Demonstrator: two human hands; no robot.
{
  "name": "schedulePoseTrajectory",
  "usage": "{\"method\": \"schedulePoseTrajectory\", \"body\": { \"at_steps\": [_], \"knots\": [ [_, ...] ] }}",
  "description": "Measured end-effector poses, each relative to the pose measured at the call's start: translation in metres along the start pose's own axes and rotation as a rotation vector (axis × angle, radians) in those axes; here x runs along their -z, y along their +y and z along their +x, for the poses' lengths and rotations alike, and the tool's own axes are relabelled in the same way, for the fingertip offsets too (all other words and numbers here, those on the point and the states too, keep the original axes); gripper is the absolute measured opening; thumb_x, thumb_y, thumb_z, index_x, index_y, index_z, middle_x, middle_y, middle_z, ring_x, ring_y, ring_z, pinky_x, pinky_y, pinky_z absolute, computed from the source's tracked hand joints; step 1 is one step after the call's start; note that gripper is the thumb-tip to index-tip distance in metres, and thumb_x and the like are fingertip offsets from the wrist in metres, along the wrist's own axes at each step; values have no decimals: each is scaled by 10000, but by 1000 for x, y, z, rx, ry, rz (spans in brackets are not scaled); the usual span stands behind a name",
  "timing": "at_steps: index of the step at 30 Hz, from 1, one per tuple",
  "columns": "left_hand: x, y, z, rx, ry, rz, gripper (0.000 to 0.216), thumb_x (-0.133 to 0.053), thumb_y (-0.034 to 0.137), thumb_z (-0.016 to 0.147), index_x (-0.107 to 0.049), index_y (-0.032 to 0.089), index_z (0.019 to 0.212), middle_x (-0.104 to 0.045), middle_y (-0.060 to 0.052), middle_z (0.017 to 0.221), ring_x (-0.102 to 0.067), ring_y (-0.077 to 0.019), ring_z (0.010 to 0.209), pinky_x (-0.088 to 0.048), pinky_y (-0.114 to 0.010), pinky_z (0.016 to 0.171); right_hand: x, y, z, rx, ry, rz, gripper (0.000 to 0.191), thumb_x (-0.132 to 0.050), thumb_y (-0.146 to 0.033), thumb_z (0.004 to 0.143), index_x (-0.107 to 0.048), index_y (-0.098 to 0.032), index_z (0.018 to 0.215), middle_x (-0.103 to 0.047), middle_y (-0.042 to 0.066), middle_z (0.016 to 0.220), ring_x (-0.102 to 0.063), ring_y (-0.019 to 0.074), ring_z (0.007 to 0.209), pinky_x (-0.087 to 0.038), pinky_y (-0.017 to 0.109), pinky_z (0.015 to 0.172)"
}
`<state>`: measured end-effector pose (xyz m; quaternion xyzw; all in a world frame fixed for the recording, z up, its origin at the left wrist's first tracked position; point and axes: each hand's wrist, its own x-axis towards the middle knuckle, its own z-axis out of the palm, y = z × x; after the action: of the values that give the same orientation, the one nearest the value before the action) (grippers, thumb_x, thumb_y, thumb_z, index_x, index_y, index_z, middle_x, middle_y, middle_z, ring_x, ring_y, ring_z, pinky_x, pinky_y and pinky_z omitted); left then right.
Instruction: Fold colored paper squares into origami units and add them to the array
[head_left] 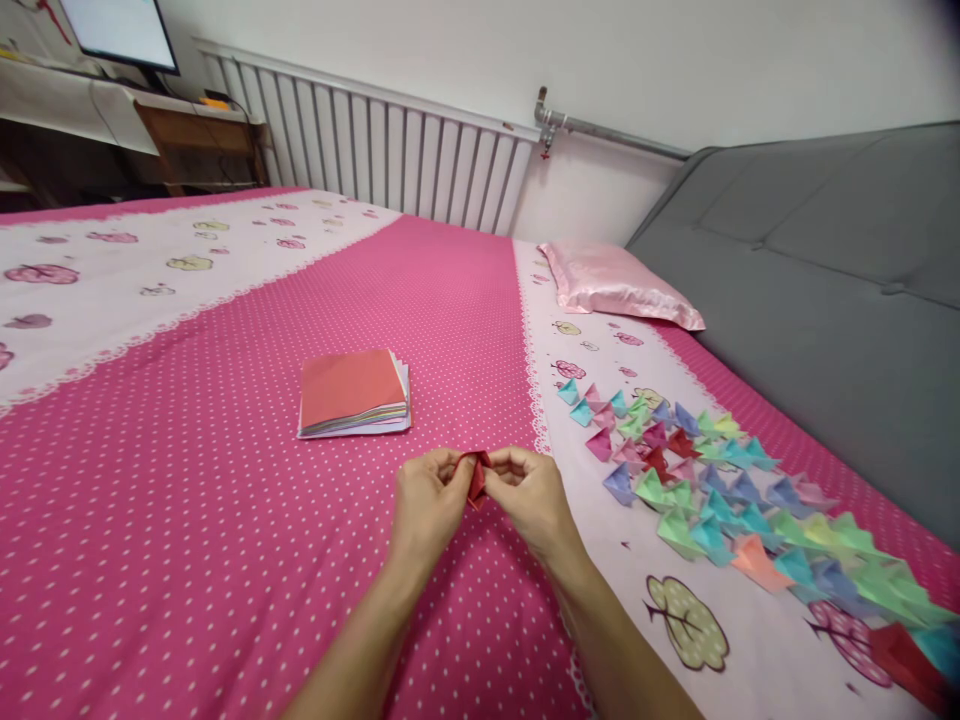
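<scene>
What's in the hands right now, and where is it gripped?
A small folded red paper, pinched between thumb and fingers at opposite sides: left hand on its left side, right hand on its right.

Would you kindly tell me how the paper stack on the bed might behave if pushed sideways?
The paper stack may fan apart rather than slide as one block, since its sheets sit unevenly along the right edge. It seems unlikely to tip or roll, lying flat, low and broad on the bedspread.
</scene>
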<state>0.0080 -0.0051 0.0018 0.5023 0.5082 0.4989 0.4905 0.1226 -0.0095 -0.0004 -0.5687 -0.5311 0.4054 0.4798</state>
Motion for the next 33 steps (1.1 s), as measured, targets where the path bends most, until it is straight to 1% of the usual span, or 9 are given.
{"method": "schedulePoseTrajectory", "body": {
  "at_steps": [5, 10, 16, 20, 24, 27, 29, 31, 33],
  "knots": [
    [0, 2, 0, 12, -2, -24, 223, -580, 289, 682, -594, 111, 547, -573, -8, 495, -483, -96, 446, -321, -188, 436, 0, 0, 0, -42, -39, 73, 115, -629, -217, 614, -632, -134, 693, -667, 34, 629, -626, 161, 579, -502, 259, 579],
    [3, 3, 2, 89, -14, -152, 206, -610, 298, 656, -604, 108, 576, -586, -11, 506, -500, -97, 456, -348, -190, 458, 3, -4, -1, -97, -85, 157, 240, -670, -235, 597, -636, -130, 811, -686, 55, 762, -644, 156, 636, -505, 257, 623],
    [9, 6, 5, 231, -177, -359, 156, -631, 261, 656, -650, 114, 705, -646, -36, 622, -568, -108, 567, -424, -206, 589, 12, -8, -2, -52, -43, 90, 340, -647, -243, 644, -616, -141, 967, -672, 97, 966, -660, 163, 691, -521, 283, 669],
    [10, 9, 4, 255, -220, -443, 91, -616, 170, 639, -657, 134, 712, -666, -33, 694, -589, -109, 639, -434, -200, 640, 14, -9, -1, -22, 8, 32, 299, -614, -230, 662, -623, -144, 948, -677, 94, 959, -661, 171, 724, -528, 275, 662],
    [10, 9, 3, 274, -309, -447, 147, -606, 144, 650, -656, 135, 787, -672, -49, 775, -599, -118, 714, -440, -210, 705, 14, -8, 1, 3, 69, 2, 266, -580, -194, 661, -617, -147, 919, -682, 88, 922, -669, 182, 730, -538, 270, 640],
    [12, 9, 0, 310, -415, -434, 256, -608, 104, 653, -640, 145, 903, -664, -67, 895, -599, -125, 788, -436, -238, 783, 15, -8, 2, 49, 111, -58, 247, -571, -172, 664, -614, -156, 906, -689, 72, 862, -670, 178, 714, -543, 268, 638],
    [14, 10, -2, 346, -496, -454, 318, -631, 104, 659, -620, 163, 971, -637, -78, 1000, -597, -137, 830, -439, -277, 820, 18, -11, 1, 123, 123, -129, 238, -565, -162, 684, -619, -164, 916, -691, 58, 827, -667, 167, 710, -542, 266, 655],
    [16, 10, -3, 385, -575, -501, 360, -655, 155, 684, -594, 191, 1038, -596, -84, 1092, -591, -157, 884, -445, -315, 837, 22, -15, 0, 230, 95, -216, 237, -546, -143, 710, -627, -175, 931, -690, 45, 812, -662, 158, 723, -538, 268, 683],
    [17, 9, -4, 433, -624, -547, 339, -635, 274, 735, -585, 198, 1061, -582, -91, 1103, -590, -179, 906, -460, -343, 826, 26, -18, -2, 345, 38, -304, 260, -520, -117, 732, -632, -193, 954, -689, 34, 832, -655, 154, 749, -528, 276, 718]
  ]
}}
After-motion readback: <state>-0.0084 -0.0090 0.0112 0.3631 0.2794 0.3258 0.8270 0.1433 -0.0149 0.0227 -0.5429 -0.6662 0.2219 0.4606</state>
